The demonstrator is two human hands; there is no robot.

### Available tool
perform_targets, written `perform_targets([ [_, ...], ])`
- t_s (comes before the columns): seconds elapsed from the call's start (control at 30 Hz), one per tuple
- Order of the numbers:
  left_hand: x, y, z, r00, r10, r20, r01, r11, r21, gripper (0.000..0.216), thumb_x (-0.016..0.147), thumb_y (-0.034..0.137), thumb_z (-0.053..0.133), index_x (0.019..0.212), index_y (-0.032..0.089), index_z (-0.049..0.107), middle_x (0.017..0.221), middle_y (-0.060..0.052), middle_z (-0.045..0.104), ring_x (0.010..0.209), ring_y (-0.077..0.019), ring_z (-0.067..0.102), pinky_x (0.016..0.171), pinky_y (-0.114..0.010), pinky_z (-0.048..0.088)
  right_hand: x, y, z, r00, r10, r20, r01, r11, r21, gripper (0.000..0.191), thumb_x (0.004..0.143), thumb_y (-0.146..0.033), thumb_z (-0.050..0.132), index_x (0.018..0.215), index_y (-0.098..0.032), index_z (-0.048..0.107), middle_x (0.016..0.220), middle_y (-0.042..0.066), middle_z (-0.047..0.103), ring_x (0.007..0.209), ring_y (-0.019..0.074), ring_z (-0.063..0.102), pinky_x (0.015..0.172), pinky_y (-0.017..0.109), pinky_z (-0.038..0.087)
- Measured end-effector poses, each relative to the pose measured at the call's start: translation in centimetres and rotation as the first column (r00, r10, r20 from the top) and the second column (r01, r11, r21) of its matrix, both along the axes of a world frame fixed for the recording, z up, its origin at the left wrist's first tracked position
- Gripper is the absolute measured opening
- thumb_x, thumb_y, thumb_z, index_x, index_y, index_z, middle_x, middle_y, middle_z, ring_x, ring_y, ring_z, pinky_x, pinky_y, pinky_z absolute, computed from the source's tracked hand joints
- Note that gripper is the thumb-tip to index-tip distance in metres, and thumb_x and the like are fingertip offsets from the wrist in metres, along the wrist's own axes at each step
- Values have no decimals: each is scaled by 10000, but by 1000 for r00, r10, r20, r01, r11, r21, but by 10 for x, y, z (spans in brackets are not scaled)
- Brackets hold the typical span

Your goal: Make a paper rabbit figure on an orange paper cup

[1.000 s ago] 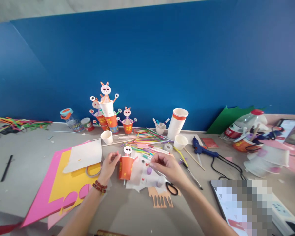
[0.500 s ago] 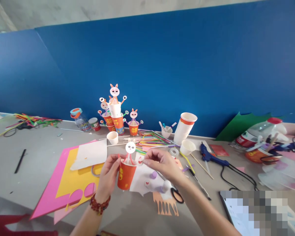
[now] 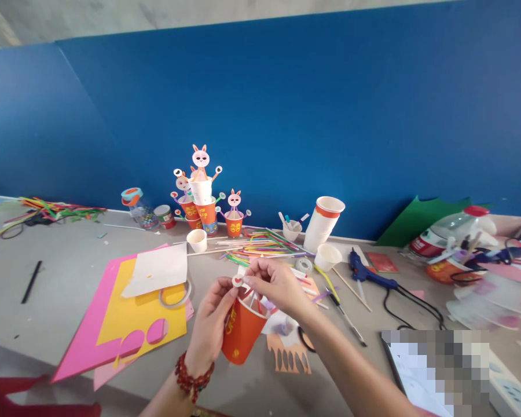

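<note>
Fingers (image 3: 220, 286) of the left hand (image 3: 204, 333) are pinching a small white disc (image 3: 238, 281) with a red heart at its seven-o'clock edge, and the thumb and forefinger of the right hand (image 3: 282, 289) are gripping the same disc at three o'clock. Just beneath, an orange cup (image 3: 245, 336) with yellow print is leaning, its mouth tipping toward one o'clock; the disc is sitting just above the rim at eleven. The left hand is also lying against the cup's nine-o'clock side, though I cannot tell whether its hidden fingers are clasping it, nor whether the base is touching the table (image 3: 78, 260). Thin reddish strips (image 3: 254, 302) are showing inside the mouth, partly hidden by the right hand. Red beads (image 3: 193, 375) are circling the left wrist. Taking the cup as the clock's centre, a stack of rabbit cups (image 3: 207, 217) is standing at eleven and a single rabbit cup (image 3: 234, 226) at twelve, while colored sticks (image 3: 264, 252) are lying nearer, between twelve and one. Tall white cups (image 3: 320, 229) are standing stacked at one, and a blue glue gun (image 3: 373, 278) is lying at two, with a clear bottle (image 3: 432, 240) standing beyond it. Some cut peach paper (image 3: 278, 346) is lying at four. Yellow paper (image 3: 124, 307) and pink paper (image 3: 87, 330) are spreading toward nine, and a white sheet (image 3: 160, 272) is resting on them at ten.
</note>
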State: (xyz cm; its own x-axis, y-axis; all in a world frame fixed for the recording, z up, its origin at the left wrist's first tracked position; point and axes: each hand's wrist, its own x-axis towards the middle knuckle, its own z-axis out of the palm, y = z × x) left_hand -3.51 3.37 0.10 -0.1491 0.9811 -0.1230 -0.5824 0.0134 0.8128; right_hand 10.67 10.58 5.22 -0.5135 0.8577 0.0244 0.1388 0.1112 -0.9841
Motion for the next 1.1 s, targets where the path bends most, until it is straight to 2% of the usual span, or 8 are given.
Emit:
perform_targets([
  [0.17, 1, 1, -5, 1000, -17, -15, 16, 999, -32, 262, 778, 311, 755, 967, 181, 629, 923, -20, 673, 813, -134, 646, 743, -232, 528, 3, 4, -4, 997, -57, -53, 58, 998, 24, 108, 790, -264, 638, 737, -177, 601, 556, -53, 564, 465, 83, 508, 459, 184, 373],
  [0.47, 3, 1, -2, 999, -53, -12, 53, 999, -15, 236, 801, 290, 735, 986, 179, 640, 975, -36, 686, 852, -157, 663, 779, -255, 530, 2, 3, -3, 997, -28, 73, 26, 999, 27, 142, 783, -301, 688, 753, -182, 614, 528, -43, 605, 473, 103, 569, 456, 180, 372],
  [0.67, 3, 0, -2, 998, -59, -13, 59, 998, -16, 223, 817, 294, 719, 992, 184, 637, 976, -34, 686, 856, -159, 666, 780, -256, 529, 3, 3, -6, 996, -31, 85, 28, 999, 41, 160, 798, -325, 690, 766, -191, 609, 543, -34, 644, 486, 115, 615, 460, 176, 390],
  [0.9, 6, 1, -1, 999, -52, -3, 52, 999, -8, 240, 804, 302, 729, 989, 181, 635, 975, -39, 685, 850, -159, 665, 769, -257, 529, 2, -1, -1, 993, -56, 105, 49, 997, 68, 127, 804, -297, 667, 752, -193, 616, 545, -31, 657, 493, 120, 633, 465, 174, 407],
  [1.1, 8, 2, -1, 999, -34, -14, 34, 999, -14, 294, 770, 338, 756, 967, 164, 625, 912, -40, 682, 805, -153, 659, 733, -252, 526, 2, -5, 0, 982, -108, 153, 86, 986, 145, 81, 815, -234, 612, 747, -193, 626, 589, -20, 683, 527, 120, 640, 484, 178, 419],
])
